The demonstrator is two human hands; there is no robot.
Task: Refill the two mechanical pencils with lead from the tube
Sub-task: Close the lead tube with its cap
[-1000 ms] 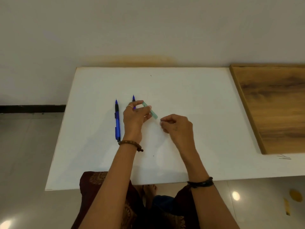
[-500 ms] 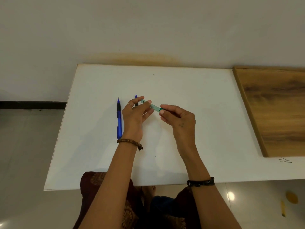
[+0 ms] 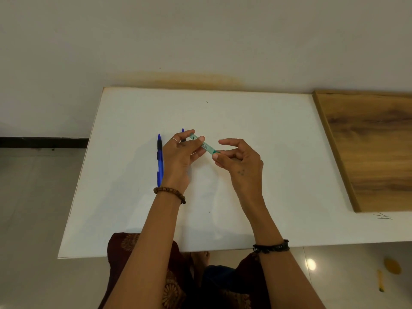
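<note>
A small green lead tube (image 3: 203, 144) is held above the white table (image 3: 256, 130), tilted down to the right. My left hand (image 3: 181, 159) pinches its upper left part between thumb and fingers. My right hand (image 3: 239, 162) pinches its darker green lower right end with thumb and forefinger. One blue and black mechanical pencil (image 3: 159, 160) lies on the table just left of my left hand, tip pointing away. Only the blue tip of the second pencil (image 3: 182, 130) shows above my left hand; the rest is hidden behind it.
A wooden board (image 3: 374, 148) lies on the table's right side. Small dark pen marks (image 3: 383, 216) sit near its front corner. A wall runs behind the table; tiled floor lies to the left and below.
My right hand has come up from the table and taken hold of the tube's lower right end. My left hand has kept its grip on the tube.
</note>
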